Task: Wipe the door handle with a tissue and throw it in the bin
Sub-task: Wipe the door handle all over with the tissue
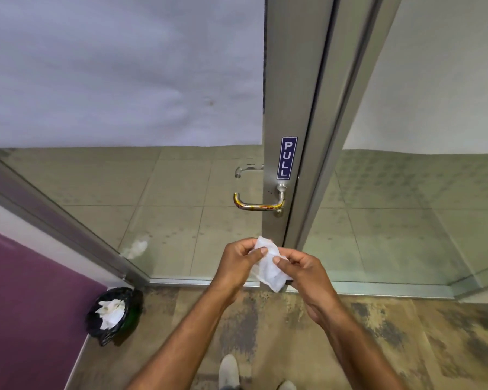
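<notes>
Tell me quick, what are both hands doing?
Left hand: closed, pinching the crumpled white tissue.
Right hand: closed, pinching the same tissue.

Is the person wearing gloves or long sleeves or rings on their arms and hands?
No gloves. The left hand and right hand are bare, and both forearms are bare as far as the picture shows, so no sleeves are visible. No rings, watch or bracelet show. The fingernails look short and plain.

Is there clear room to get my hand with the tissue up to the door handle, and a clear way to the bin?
Yes: nothing lies between the tissue and the door handle. The floor left toward the bin is bare; the bin already holds tissues.
</notes>
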`<action>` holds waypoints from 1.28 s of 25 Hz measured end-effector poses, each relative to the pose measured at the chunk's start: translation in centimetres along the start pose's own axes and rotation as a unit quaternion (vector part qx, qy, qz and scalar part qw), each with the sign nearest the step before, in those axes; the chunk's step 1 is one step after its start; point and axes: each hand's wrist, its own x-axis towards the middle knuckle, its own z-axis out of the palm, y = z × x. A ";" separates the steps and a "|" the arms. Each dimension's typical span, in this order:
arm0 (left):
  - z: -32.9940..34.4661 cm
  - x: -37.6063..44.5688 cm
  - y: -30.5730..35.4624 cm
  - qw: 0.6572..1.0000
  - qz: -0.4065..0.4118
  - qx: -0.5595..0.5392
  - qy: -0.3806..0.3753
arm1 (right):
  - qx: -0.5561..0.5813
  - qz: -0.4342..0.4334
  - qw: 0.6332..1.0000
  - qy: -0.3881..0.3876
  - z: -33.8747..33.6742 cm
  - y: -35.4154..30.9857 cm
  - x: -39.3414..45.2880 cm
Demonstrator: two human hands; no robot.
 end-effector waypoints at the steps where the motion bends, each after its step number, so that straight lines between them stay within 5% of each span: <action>1: -0.8 0.6 0.0 1.000 0.003 -0.003 0.007 | 0.006 0.011 1.000 -0.001 0.5 -0.3 0.8; 6: -4.7 4.0 1.0 0.998 0.032 -0.015 0.052 | 0.029 0.010 0.999 0.013 4.1 -1.8 4.4; 9: -6.9 5.8 2.1 0.985 0.108 0.075 0.107 | -0.001 -0.038 0.998 0.046 6.0 -3.4 5.9; 11: -8.7 6.8 3.3 0.942 0.208 0.207 0.161 | -0.055 -0.092 0.990 0.091 6.9 -4.6 6.8; 15: -11.6 9.1 7.0 0.770 0.428 0.404 0.245 | -0.251 -0.232 0.917 0.208 8.4 -6.4 8.2; 20: -12.9 12.5 14.7 0.635 0.524 0.476 0.310 | -0.449 -0.276 0.819 0.227 11.2 -5.0 10.0; 24: -13.3 15.3 19.5 0.582 0.565 0.478 0.337 | -0.637 -0.261 0.708 0.157 12.2 -2.8 10.2; 32: -13.1 18.0 19.6 0.560 0.589 0.466 0.350 | -0.669 -0.255 0.675 0.175 13.1 -1.9 11.5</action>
